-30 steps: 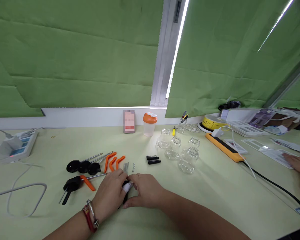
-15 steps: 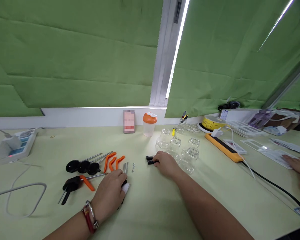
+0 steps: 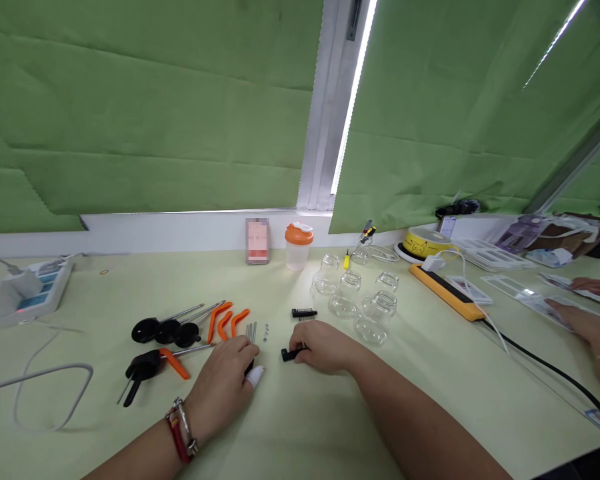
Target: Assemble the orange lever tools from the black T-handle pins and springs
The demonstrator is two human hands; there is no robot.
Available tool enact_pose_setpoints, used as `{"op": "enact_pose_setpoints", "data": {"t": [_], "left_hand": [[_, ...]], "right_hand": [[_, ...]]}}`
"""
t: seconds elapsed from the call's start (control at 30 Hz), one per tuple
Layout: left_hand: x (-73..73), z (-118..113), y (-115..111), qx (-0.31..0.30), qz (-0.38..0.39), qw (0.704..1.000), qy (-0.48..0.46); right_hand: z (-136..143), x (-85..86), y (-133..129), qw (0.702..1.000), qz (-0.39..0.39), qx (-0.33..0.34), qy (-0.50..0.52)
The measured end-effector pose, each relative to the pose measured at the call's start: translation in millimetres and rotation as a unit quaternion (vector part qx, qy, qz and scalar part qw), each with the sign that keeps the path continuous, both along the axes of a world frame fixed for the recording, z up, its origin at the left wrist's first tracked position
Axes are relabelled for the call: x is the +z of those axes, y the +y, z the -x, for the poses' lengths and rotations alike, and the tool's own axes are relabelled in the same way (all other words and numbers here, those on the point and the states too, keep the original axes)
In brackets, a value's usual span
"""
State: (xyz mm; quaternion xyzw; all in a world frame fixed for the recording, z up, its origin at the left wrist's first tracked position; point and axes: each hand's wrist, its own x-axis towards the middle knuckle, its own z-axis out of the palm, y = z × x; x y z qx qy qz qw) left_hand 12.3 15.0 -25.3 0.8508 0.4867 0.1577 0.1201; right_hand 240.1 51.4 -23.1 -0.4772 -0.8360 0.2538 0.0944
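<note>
My right hand (image 3: 323, 345) pinches a small black plastic part (image 3: 287, 355) just above the table. Behind it lies another black part (image 3: 304, 313) with coil springs beside it. My left hand (image 3: 225, 373), with white tape around the thumb, is curled over a dark piece (image 3: 249, 367) mostly hidden under the fingers. Thin metal pins (image 3: 251, 331) lie at its fingertips, next to several tiny metal pieces (image 3: 267, 332). Orange curved handles (image 3: 220, 320) lie left of these. Black round-headed parts with metal rods (image 3: 169, 332) and a black bracket-like part (image 3: 144, 370) are farther left.
Glass jars (image 3: 375, 317) stand right of centre. Behind them are an orange-lidded cup (image 3: 299, 247) and a phone (image 3: 257, 241). An orange power strip (image 3: 445, 292) with cables lies right; a white one (image 3: 45, 287) lies left. Another person's hands (image 3: 583, 327) work at far right.
My right hand has moved toward me, taking one black part away from the other, which stays behind with the springs. My left hand has barely shifted.
</note>
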Motion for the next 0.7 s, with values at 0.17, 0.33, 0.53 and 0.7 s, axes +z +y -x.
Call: {"op": "enact_pose_setpoints", "data": {"t": [0.17,0.33,0.53,0.7], "left_hand": [[-3.1,-1,1,-0.078,-0.017,0.996,-0.040],[4.1,-5,-1,-0.152,-0.007,0.985,-0.078],[-0.7,-4,0,-0.141,-0.012,0.985,-0.104],[-5.2,-3,0,-0.139,-0.001,0.983,-0.120]], "right_hand": [[11,-5.9,-7,0.987,0.125,0.020,0.103],[15,-16.2,-7,0.958,0.189,0.052,0.209],[19,-20.0,-6,0.921,0.277,0.053,0.269],[19,-21.5,-6,0.897,0.325,0.057,0.295]]}}
